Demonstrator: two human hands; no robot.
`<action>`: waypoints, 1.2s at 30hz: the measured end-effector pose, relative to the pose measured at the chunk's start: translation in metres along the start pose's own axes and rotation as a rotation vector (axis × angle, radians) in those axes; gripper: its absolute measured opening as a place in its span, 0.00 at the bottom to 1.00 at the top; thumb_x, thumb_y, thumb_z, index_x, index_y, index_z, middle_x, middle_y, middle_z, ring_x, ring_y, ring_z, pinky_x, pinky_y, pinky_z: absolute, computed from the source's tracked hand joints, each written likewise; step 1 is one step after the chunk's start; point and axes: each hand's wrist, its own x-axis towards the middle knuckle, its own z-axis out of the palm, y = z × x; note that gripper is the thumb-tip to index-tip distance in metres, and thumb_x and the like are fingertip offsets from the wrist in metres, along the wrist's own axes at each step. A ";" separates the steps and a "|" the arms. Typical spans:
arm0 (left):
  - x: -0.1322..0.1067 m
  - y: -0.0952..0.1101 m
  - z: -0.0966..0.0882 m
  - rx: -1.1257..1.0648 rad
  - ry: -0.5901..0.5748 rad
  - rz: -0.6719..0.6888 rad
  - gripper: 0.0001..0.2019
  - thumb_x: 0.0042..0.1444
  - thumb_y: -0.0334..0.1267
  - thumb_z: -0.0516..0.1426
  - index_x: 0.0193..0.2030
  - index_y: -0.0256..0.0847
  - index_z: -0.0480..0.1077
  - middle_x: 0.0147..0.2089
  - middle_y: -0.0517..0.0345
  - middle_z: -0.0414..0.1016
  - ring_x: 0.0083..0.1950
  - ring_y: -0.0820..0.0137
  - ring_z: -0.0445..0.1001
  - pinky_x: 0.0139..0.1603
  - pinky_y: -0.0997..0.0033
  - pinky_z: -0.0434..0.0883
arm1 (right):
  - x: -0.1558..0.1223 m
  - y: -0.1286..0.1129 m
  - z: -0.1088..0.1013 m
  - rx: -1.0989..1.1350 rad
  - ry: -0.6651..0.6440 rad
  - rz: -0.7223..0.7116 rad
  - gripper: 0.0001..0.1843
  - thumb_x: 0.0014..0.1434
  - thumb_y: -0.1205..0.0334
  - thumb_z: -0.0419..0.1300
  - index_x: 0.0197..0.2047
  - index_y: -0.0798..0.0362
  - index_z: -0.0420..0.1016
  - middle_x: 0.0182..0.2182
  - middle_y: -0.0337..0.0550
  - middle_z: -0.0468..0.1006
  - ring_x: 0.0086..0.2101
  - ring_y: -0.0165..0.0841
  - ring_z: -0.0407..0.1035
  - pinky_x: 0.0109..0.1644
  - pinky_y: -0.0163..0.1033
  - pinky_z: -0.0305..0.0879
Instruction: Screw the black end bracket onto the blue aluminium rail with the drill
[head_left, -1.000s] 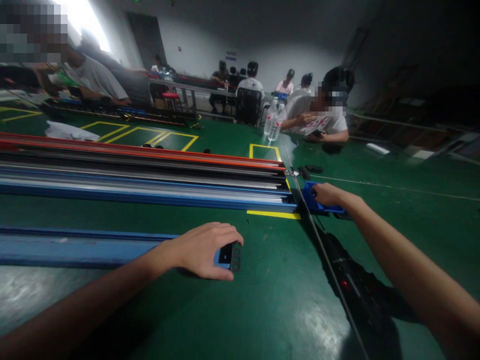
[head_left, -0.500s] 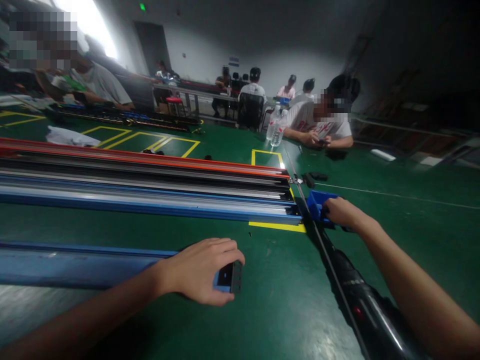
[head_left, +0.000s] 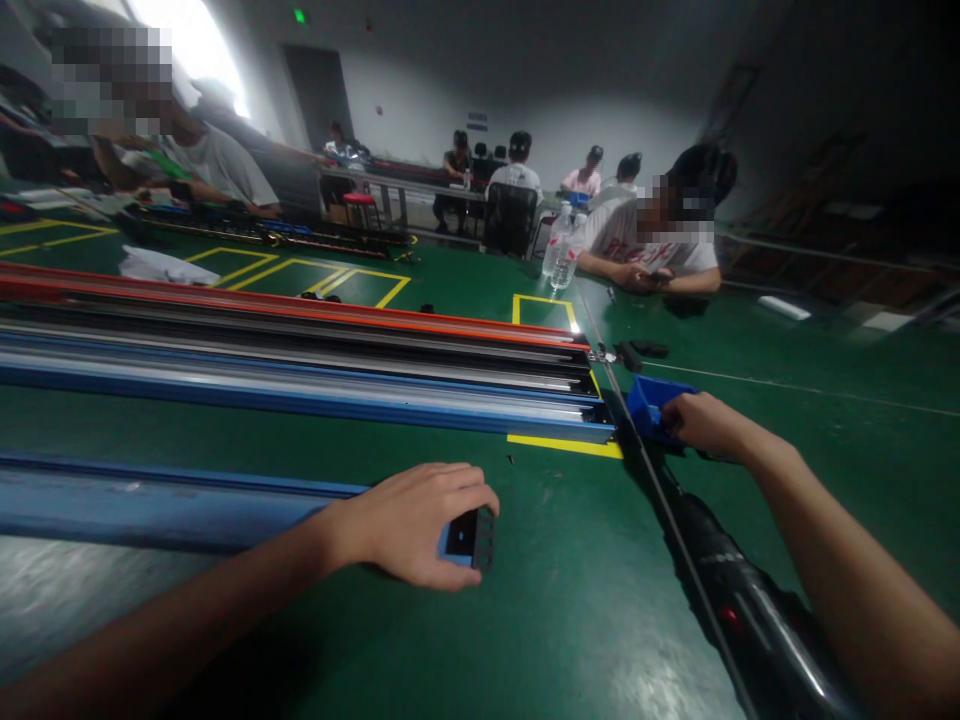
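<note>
My left hand is wrapped over the near end of a blue metal profile, thumb and fingers on either side. A black end cap with holes sits at that end, beside my fingertips. My right hand reaches into a small blue bin with curled fingers; their tips and whatever they hold are hidden. Just below the bin lies a black electric screwdriver, its tip towards the profile ends, with a cord running along it.
Several long profiles, including an orange one and a blue one, lie side by side across the green table. A small dark screw-like piece lies near yellow tape. Two water bottles and a seated person are beyond.
The view has shifted slightly, so most things appear a little further right. My left hand keeps its grip on the profile, and my right hand stays in the bin.
</note>
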 end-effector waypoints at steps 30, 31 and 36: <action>0.000 0.001 0.000 0.000 -0.024 -0.026 0.26 0.52 0.53 0.66 0.54 0.44 0.71 0.46 0.55 0.73 0.46 0.60 0.74 0.46 0.62 0.69 | 0.002 -0.014 0.009 -0.106 -0.095 0.279 0.19 0.68 0.55 0.64 0.58 0.55 0.73 0.55 0.52 0.75 0.50 0.41 0.74 0.52 0.49 0.74; 0.000 0.001 0.000 0.000 -0.026 -0.026 0.25 0.52 0.53 0.66 0.54 0.44 0.71 0.46 0.55 0.73 0.46 0.60 0.74 0.46 0.62 0.69 | 0.002 -0.015 0.008 -0.113 -0.095 0.297 0.19 0.68 0.55 0.63 0.58 0.55 0.73 0.55 0.52 0.75 0.50 0.41 0.74 0.52 0.49 0.74; 0.000 0.001 0.000 0.006 -0.014 -0.016 0.25 0.52 0.53 0.66 0.53 0.43 0.71 0.45 0.55 0.73 0.45 0.61 0.74 0.46 0.62 0.69 | 0.002 -0.017 0.010 -0.120 -0.108 0.332 0.19 0.69 0.55 0.63 0.59 0.55 0.73 0.55 0.52 0.75 0.50 0.41 0.74 0.52 0.50 0.74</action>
